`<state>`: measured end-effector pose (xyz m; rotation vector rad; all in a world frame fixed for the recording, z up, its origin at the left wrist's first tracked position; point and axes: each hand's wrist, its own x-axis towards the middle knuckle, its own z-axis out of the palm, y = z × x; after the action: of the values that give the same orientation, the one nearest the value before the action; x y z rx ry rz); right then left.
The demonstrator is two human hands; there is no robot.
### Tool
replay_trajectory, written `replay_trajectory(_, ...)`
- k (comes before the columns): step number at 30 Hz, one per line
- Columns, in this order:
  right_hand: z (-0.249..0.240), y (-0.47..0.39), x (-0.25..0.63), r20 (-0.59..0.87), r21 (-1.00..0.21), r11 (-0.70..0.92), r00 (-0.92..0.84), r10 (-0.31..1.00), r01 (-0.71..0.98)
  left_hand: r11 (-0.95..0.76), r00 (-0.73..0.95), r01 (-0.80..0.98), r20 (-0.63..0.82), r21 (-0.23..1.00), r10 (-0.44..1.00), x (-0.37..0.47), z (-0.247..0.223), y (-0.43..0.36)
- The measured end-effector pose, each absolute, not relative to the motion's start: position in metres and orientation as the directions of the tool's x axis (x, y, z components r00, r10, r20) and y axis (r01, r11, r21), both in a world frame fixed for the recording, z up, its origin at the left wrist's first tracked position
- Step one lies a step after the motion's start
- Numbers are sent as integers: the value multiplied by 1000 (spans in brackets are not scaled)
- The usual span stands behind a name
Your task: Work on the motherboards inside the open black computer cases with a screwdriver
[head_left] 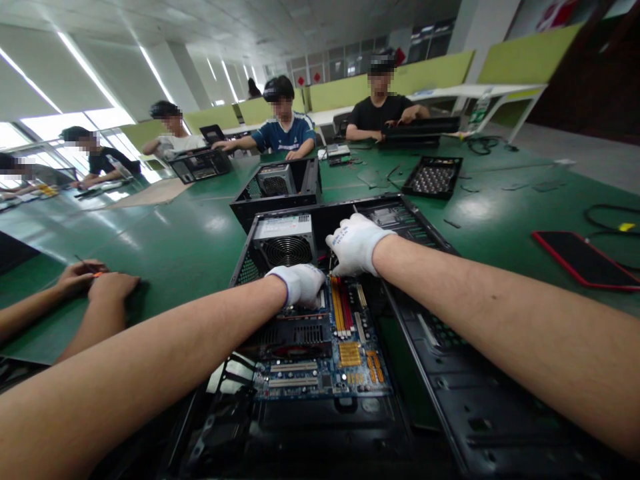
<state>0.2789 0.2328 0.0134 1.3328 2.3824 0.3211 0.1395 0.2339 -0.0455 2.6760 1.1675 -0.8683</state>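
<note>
An open black computer case (420,347) lies in front of me. Inside it sits a blue motherboard (325,383) with yellow and red memory slots (341,307) and a graphics card (295,340). A silver power supply (285,240) with a round fan is at the far left of the case. My left hand (303,283), in a white glove, is curled over the far left part of the board; its fingertips are hidden. Just beyond the slots, my gloved right hand (355,245) is closed in a pinch, and a thin dark thing shows at its fingers.
Another open case (277,190) stands beyond mine on the green table (185,247). A red-edged phone (585,260) and cables (610,217) lie at right, a black perforated part (433,177) further back. A co-worker's hands (100,280) are at left; several people work across the table.
</note>
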Motion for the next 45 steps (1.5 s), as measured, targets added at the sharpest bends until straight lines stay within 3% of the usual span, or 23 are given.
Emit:
replay_trajectory(12, 13, 232, 278, -208, 336, 501, -457, 865, 797, -715, 534, 684, -568, -145, 626, 143, -42, 232)
replay_trajectory(19, 11, 233, 280, -182, 373, 510, -477, 860, 775, -721, 554, 684, -563, -112, 613, 140, -46, 234)
replay_trajectory(27, 10, 235, 282, -145, 292, 516, -496, 856, 805, -683, 562, 726, -503, -79, 656, 137, -36, 232)
replay_trajectory(35, 43, 217, 305, -50, 243, 508, -512, 858, 827, -666, 600, 744, -379, -61, 705, 126, -13, 216)
replay_trajectory(41, 41, 168, 389, 324, 125, 368, -389, 863, 921, -684, 676, 729, -168, 14, 717, 105, 16, 192)
replay_trajectory(43, 26, 150, 425, 334, 57, 265, -269, 904, 962, -729, 731, 683, -55, 43, 680, 93, 23, 179)
replay_trajectory(45, 8, 135, 454, 243, 16, 307, -301, 922, 952, -748, 750, 660, 7, 67, 662, 82, 29, 161)
